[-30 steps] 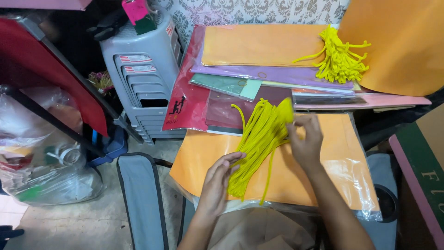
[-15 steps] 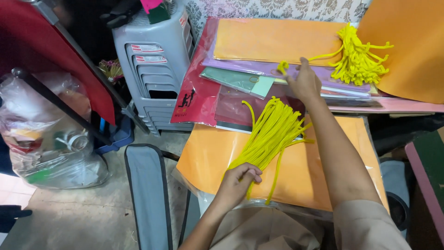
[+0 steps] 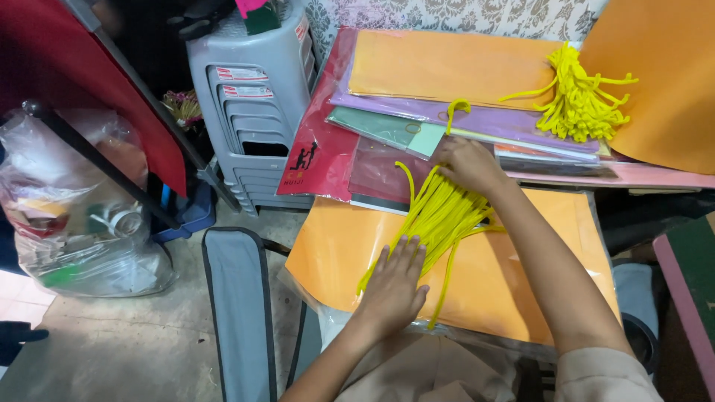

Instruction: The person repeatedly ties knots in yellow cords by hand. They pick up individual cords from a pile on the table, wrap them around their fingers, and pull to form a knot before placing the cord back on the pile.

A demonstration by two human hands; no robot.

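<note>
While the left hand (image 3: 395,286) lies flat, fingers spread, pressing the near end of a bundle of yellow pipe cleaners (image 3: 439,216) onto an orange sheet (image 3: 521,260), the right hand (image 3: 465,164) pinches the far end. A clear plastic bag (image 3: 74,216) holds blurred items.

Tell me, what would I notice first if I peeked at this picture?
Probably the bright yellow bundle of fuzzy pipe cleaners lying on the orange paper sheet in the middle, with the left hand pressing its lower end and the right hand at its top. Another yellow pipe cleaner bunch sits at the upper right, and a grey stack of plastic stools stands at the left.
</note>
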